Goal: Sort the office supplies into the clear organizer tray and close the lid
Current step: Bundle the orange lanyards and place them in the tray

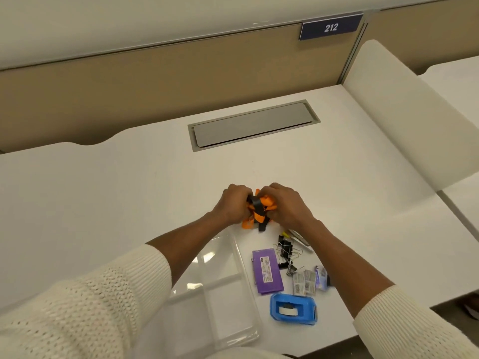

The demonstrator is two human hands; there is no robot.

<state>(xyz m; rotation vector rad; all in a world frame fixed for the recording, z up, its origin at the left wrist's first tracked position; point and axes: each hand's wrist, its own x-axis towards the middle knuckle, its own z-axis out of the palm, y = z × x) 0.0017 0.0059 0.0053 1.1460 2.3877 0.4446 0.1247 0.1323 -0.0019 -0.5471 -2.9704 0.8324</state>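
Observation:
My left hand (230, 203) and my right hand (287, 206) are both closed around a bunched orange and black strap (259, 209) just above the white desk. Part of the strap dangles below my fingers. The clear organizer tray (228, 288) lies open near the desk's front edge, partly under my left forearm; its compartments look bare. To its right lie a purple flat box (267, 270), black binder clips (286, 251), small packets with barcodes (307, 281) and a blue tape dispenser (294, 308).
A silvery tool (300, 238) lies behind the binder clips. A grey cable hatch (252, 124) is set into the desk farther back. A tan partition with a "212" sign (330, 27) closes the back, and a white divider panel (404, 120) stands on the right.

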